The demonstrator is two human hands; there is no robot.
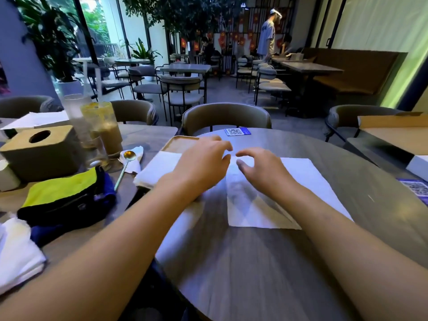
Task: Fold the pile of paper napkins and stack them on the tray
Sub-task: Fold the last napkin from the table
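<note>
A white paper napkin [301,193] lies spread flat on the round table, right of centre. My right hand [261,170] hovers over its far left part with the fingers loosely curved and nothing pinched. My left hand [203,163] reaches over the napkin's far left corner, fingers extended and relaxed. Left of it a stack of white folded napkins [157,170] lies on a wooden tray [178,142], whose far rim shows behind my left hand. Whether either hand touches the paper is unclear.
A tissue box [39,151], two tall glasses [104,128], a gold spoon [126,165] on a crumpled napkin and a black-and-yellow pouch [67,195] crowd the left. A QR card [237,131] lies at the far edge. More white napkins [18,253] lie near left.
</note>
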